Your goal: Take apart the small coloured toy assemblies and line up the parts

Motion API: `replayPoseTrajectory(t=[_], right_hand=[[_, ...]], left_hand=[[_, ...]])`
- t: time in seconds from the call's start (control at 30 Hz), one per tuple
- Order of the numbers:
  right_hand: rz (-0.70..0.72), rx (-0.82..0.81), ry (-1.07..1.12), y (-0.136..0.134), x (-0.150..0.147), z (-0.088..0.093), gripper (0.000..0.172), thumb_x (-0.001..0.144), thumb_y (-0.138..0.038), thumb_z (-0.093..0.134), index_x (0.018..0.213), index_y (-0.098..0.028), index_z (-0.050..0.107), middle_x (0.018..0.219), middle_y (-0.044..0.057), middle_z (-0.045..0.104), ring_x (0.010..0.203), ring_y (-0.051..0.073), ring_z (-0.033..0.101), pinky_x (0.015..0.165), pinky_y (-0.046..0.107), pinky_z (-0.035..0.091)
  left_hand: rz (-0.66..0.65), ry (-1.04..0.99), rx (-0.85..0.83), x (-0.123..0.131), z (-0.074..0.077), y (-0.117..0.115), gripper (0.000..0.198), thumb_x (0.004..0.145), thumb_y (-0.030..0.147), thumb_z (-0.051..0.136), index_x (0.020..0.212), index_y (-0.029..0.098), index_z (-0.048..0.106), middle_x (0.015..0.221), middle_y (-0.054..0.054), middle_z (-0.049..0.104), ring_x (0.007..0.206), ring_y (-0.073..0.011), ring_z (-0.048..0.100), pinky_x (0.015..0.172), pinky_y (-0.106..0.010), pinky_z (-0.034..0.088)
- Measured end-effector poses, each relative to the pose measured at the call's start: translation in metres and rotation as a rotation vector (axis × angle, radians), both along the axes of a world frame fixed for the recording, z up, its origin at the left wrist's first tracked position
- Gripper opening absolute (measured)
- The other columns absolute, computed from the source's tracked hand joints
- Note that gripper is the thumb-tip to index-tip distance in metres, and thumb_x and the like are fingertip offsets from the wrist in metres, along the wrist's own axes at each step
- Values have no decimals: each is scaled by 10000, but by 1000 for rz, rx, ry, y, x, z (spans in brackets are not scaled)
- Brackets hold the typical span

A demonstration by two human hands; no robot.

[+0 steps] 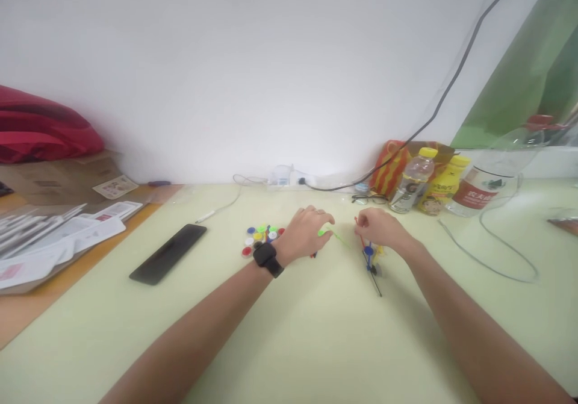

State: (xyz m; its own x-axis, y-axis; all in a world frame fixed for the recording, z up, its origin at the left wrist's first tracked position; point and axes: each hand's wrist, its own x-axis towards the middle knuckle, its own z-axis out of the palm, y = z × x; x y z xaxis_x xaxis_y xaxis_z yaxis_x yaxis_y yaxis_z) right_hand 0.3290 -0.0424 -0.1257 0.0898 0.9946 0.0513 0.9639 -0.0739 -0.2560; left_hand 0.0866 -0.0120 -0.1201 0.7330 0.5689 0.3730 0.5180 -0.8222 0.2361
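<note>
My right hand (379,226) is closed in a pinch around a thin red stick (362,239). That stick joins a small construction of coloured plastic sticks and round connectors, with a blue connector (369,251) and a black stick (376,285) slanting down to the table. Yellow parts (380,250) show just under the palm. My left hand (304,232), a black watch (268,258) on its wrist, has its fingers curled around a bright green stick (342,239) that points toward the right hand. Coloured round connectors (257,236) lie left of it, partly covered by the hand.
A black phone (168,253) lies to the left, near a white cable (206,215). Bottles (412,181), glasses (370,199) and a large jug (481,190) stand or lie back right. Paper packets (97,235) and a cardboard box (63,178) occupy the far left.
</note>
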Motion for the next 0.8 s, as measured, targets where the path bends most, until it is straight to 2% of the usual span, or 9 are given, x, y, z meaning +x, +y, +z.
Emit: replayPoseTrajectory(t=[0.2, 0.33, 0.43, 0.57, 0.67, 0.8], right_hand=[[-13, 148, -28, 1, 1, 0, 78, 799, -288, 685, 743, -233, 682, 982, 60, 730, 894, 228, 634, 681, 311, 377], [-58, 181, 17, 4, 3, -2, 136, 802, -304, 708, 706, -230, 646, 847, 54, 731, 813, 226, 633, 672, 322, 385], [-36, 237, 192, 6, -1, -2, 165, 824, -295, 682, 712, -222, 585, 804, 45, 729, 753, 205, 640, 671, 317, 420], [118, 188, 599, 0, -21, 4, 187, 843, -325, 675, 750, -226, 547, 786, 25, 706, 678, 179, 637, 609, 298, 451], [212, 131, 796, -8, -37, 11, 226, 860, -364, 689, 756, -223, 545, 751, 14, 680, 644, 169, 632, 600, 297, 463], [234, 137, 911, -15, -46, 15, 286, 850, -413, 736, 754, -214, 555, 732, 10, 663, 653, 157, 611, 623, 293, 464]], left_hand=[[-22, -31, -7, 2, 3, -2, 229, 970, 324, 600, 1161, 235, 690, 1185, -74, 736, 1111, -294, 620, 974, -463, 474], [-26, -41, -29, 1, 2, -2, 235, 966, 322, 601, 1167, 235, 684, 1188, -72, 735, 1110, -290, 630, 988, -466, 484], [-44, -69, -69, 1, 1, -2, 284, 978, 327, 582, 1237, 233, 651, 1232, -69, 721, 1144, -278, 636, 1023, -453, 486], [-99, -175, -159, 2, 0, -5, 357, 1007, 358, 543, 1339, 233, 582, 1259, -79, 699, 1103, -248, 661, 970, -404, 524], [-147, -245, -201, 4, 0, -7, 243, 1017, 361, 529, 1207, 232, 610, 1150, -66, 710, 1004, -218, 670, 885, -360, 543], [-124, -307, -211, 7, 0, -8, 113, 996, 309, 558, 1036, 214, 606, 999, -46, 703, 890, -195, 657, 803, -337, 529]])
